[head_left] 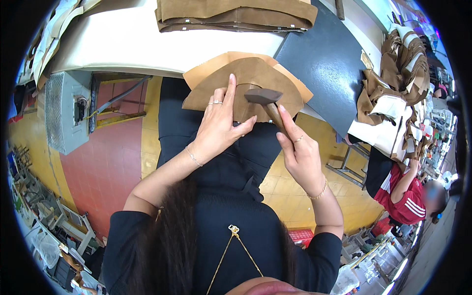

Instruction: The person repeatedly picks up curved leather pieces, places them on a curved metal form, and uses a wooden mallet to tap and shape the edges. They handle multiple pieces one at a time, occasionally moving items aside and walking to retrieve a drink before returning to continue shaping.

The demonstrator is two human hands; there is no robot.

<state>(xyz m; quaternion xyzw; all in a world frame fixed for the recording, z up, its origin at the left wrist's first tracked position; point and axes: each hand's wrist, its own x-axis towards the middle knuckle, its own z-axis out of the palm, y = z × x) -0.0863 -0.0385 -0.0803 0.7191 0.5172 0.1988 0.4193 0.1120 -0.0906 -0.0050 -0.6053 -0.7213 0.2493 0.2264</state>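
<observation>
A brown, curved piece of leather-like material (206,96) lies at the near edge of the table, over my lap. Under it, a lighter tan layer (195,74) sticks out along the far side. My left hand (219,115) rests on the brown piece, index finger stretched forward and thumb spread toward the right. In my right hand (301,152) is the wooden handle of a hammer (263,96). The dark hammer head is over the brown piece, just right of my left index finger. Whether it touches the material, I cannot tell.
A stack of brown pieces (236,17) lies on the white tabletop (118,42), near a black board (319,61). More brown pieces (413,69) are heaped at the right, where a person in red (405,196) works. A grey metal box (69,118) stands at the left.
</observation>
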